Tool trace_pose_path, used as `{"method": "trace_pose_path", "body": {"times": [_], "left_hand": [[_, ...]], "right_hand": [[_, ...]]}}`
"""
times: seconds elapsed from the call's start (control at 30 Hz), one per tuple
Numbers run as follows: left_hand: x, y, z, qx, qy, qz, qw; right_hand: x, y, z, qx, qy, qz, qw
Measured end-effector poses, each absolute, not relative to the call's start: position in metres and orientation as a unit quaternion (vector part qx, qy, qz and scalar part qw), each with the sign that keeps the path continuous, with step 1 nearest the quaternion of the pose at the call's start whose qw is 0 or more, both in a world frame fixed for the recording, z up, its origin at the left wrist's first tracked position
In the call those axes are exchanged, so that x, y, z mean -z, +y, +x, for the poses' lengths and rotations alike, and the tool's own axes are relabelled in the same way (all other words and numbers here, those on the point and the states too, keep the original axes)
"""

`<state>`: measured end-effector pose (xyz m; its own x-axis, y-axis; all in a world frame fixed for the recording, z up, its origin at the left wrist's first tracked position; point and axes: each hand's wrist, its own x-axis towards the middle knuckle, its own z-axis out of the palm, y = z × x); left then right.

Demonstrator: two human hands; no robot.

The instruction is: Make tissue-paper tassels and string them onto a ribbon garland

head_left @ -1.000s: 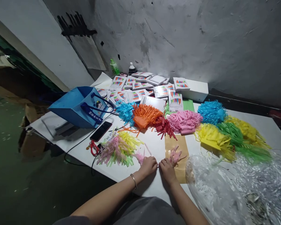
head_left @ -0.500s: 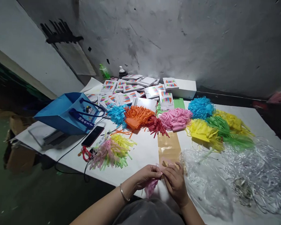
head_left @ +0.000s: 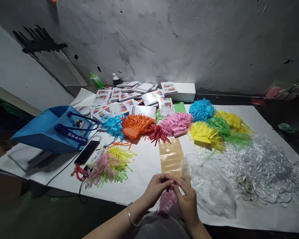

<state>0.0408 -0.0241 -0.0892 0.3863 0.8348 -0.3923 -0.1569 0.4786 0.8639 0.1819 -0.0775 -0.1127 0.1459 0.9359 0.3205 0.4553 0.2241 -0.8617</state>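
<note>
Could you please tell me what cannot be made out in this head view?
In the head view:
Pink tassel: upper part, hidden by the left hand and right hand.
Blue bag: contents, hidden by its sides.
Printed packets: fine lettering, too small.
Left forearm: cut off by the bottom edge.

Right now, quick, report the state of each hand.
Left hand: closed, pinching the pink tassel.
Right hand: closed, its fingertips meeting the left's; whether it also grips the tassel cannot be told.
</note>
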Motion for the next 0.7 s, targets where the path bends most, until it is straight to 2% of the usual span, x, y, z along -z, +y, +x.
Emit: {"method": "trace_pose_path", "body": {"times": [0.13, 0.27, 0.33, 0.43, 0.57, 0.63, 0.7], "left_hand": [[0.09, -0.028, 0.045, -0.305, 0.434, 0.494, 0.689], [0.084, -0.025, 0.047, -0.27, 0.441, 0.644, 0.563], [0.079, -0.023, 0.05, -0.252, 0.425, 0.7, 0.515], [0.074, -0.023, 0.06, -0.234, 0.409, 0.746, 0.47], [0.085, -0.031, 0.081, -0.196, 0.406, 0.743, 0.495], [0.099, -0.031, 0.094, -0.166, 0.398, 0.735, 0.524], [0.116, -0.025, 0.11, -0.145, 0.399, 0.739, 0.523]], "right_hand": [[0.119, -0.081, 0.191, -0.172, -0.654, -0.549, 0.491], [0.112, -0.083, 0.202, -0.127, -0.699, -0.536, 0.456], [0.108, -0.084, 0.207, -0.165, -0.687, -0.557, 0.437], [0.105, -0.09, 0.216, -0.282, -0.645, -0.58, 0.411], [0.116, -0.112, 0.231, -0.433, -0.545, -0.59, 0.409], [0.128, -0.127, 0.242, -0.452, -0.505, -0.611, 0.409], [0.142, -0.143, 0.255, -0.424, -0.486, -0.649, 0.405]]}}
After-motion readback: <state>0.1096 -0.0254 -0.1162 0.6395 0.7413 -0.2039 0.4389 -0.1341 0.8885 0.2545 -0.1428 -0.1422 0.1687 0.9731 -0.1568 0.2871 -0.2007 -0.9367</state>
